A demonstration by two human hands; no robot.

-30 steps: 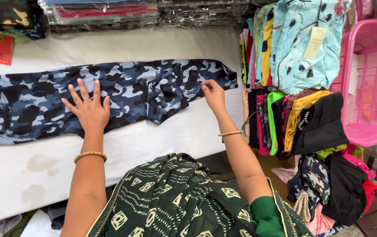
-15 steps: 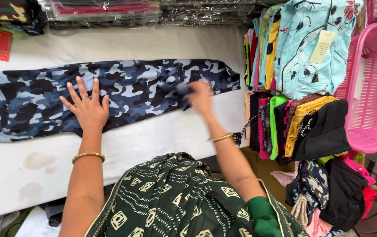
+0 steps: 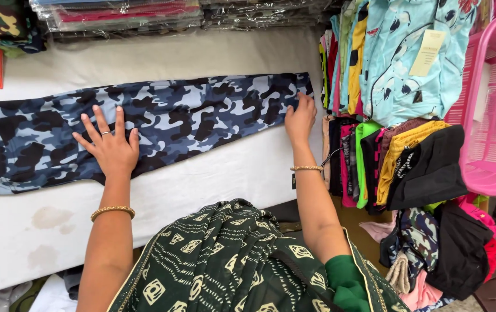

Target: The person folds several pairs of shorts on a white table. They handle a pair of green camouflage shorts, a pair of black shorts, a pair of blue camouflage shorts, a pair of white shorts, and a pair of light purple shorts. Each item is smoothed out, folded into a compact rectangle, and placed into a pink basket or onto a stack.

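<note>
Camouflage trousers (image 3: pixel 161 124) flat across white table (image 3: pixel 213 185) | left hand (image 3: pixel 109 147) fingers spread, palm pressed on middle | right hand (image 3: pixel 300 118) fingers together, flat on leg end

A white-covered surface (image 3: pixel 213 190), faintly stained, is shown. Blue camouflage trousers (image 3: pixel 190 118) are laid flat across it; plastic-wrapped folded garments (image 3: pixel 121 14) are stacked along its far edge.

Both hands lie flat, palms down; left hand (image 3: pixel 111 149) spread, right hand (image 3: pixel 299 119) closer-fingered.
</note>
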